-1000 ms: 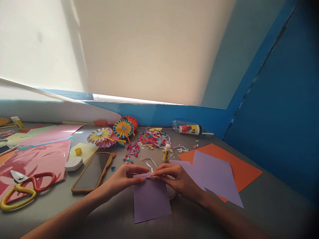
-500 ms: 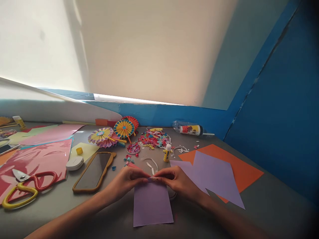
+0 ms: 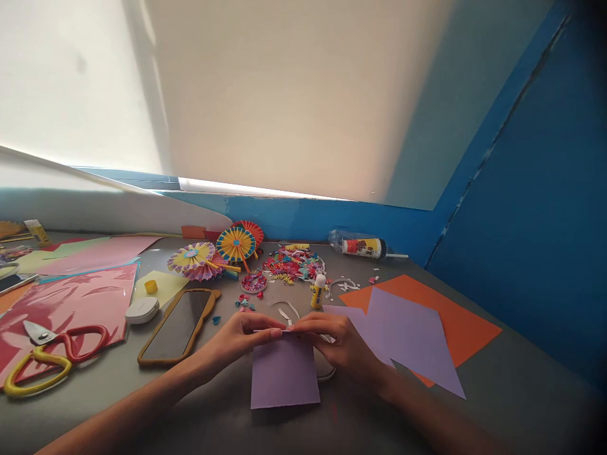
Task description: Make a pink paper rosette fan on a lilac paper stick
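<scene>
Grey surface point(image 3: 213, 420) gives firm backing, so pref. press any crease down onto it vs. in mid-air. Orange sheet point(image 3: 469, 328) & the lilac sheet point(image 3: 408, 328) on top of it lie to the R, apart from the work; no need to shift them. L hand point(image 3: 244, 333) & R hand point(image 3: 342, 342) nearly meet at centre, fingers of both pinching the far edge of the purple paper point(image 3: 284, 377), which extends from them toward the person. Prob. a narrow fold being worked along that edge. To do it well: line up corners 1st, match the strip's width end to end, then run thumbs outward from the middle w/ even pressure; too hard a pinch could dent it. Can't tell if its near edge touches the surface. Glue stick point(image 3: 318, 292) stands upright just beyond the R hand, so mind the knuckles. White paper strips point(image 3: 284, 315) lie right behind the fingers; don't let one get caught in the fold.
</scene>
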`<state>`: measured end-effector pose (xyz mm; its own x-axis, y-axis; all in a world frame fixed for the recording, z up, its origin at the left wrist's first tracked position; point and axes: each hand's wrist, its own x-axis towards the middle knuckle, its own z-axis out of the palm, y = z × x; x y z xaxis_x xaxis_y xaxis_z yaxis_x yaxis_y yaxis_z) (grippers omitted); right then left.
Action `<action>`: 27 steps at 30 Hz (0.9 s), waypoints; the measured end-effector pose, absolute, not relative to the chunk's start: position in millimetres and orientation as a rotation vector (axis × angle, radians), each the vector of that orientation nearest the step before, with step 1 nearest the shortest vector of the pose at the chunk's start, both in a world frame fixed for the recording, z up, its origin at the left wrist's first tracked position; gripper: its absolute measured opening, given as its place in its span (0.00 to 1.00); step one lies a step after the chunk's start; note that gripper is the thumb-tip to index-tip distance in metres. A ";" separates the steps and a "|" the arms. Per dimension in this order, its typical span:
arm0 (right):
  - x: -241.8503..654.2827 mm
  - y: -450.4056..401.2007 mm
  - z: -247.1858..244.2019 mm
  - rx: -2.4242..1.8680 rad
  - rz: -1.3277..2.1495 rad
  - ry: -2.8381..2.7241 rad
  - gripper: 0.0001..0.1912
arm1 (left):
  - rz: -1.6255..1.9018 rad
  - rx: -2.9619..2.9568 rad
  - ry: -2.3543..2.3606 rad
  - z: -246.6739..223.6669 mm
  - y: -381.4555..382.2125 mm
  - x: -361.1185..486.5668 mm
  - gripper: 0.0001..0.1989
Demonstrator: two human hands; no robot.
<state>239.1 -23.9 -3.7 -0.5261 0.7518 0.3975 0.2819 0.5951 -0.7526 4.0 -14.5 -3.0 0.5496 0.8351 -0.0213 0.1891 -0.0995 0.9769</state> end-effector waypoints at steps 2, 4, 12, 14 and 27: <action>240.3 -22.9 -3.6 -0.788 0.781 -2.110 0.13 | 0.698 1.556 0.900 -5.2 -12.6 3.6 0.17; 239.7 -23.1 -2.9 -0.815 0.800 -2.102 0.13 | 0.715 1.505 0.917 -9.2 -10.0 3.2 0.20; 232.8 -28.7 -0.4 -1.060 1.132 -1.815 0.09 | 0.688 1.599 0.888 -10.9 -10.7 5.0 0.18; 233.1 -29.0 -0.1 -1.074 1.172 -1.793 0.09 | 0.667 1.644 0.854 -8.3 -13.3 6.1 0.16; 232.0 -32.3 4.9 -1.061 1.182 -1.869 0.12 | 0.656 1.707 0.830 -4.3 -18.3 5.9 0.18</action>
